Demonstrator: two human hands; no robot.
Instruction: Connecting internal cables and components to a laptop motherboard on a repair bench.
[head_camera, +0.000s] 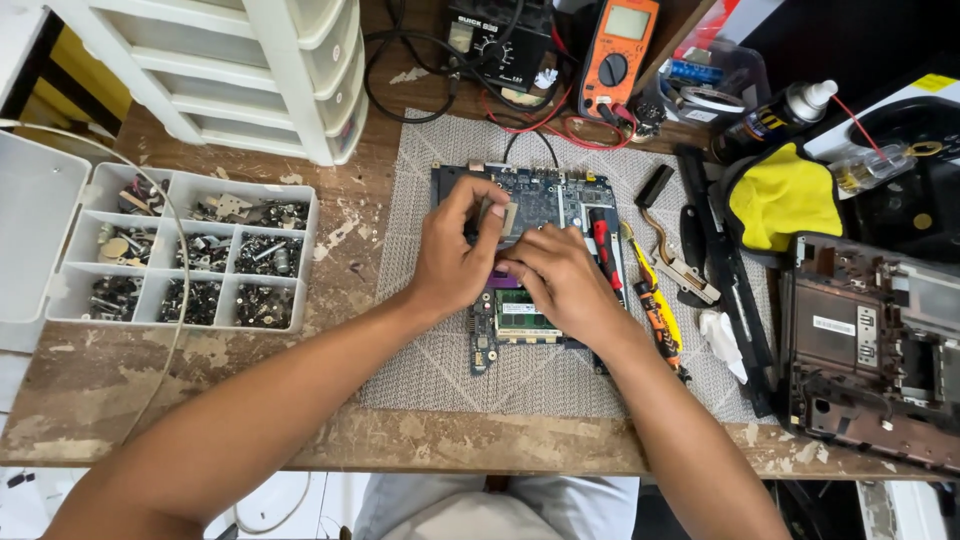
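Observation:
A dark blue laptop motherboard (545, 195) lies on a grey woven mat (430, 350) in the middle of the wooden table. My left hand (455, 250) rests on the board's left half, fingers bent and pinching at something small near the chip area. My right hand (565, 280) meets it from the right, fingertips pressed to the same spot. Whatever sits between the fingertips is hidden. A green memory module (520, 315) sits in its slot just below both hands.
A white compartment box of screws (200, 250) stands at left, white drawers (260, 70) behind it. An orange multimeter (615, 50) and cables lie at the back. Screwdrivers (655, 300), a heat pipe (675, 260), a yellow cloth (780, 195), a spray can (785, 110) and a laptop base (870, 350) fill the right.

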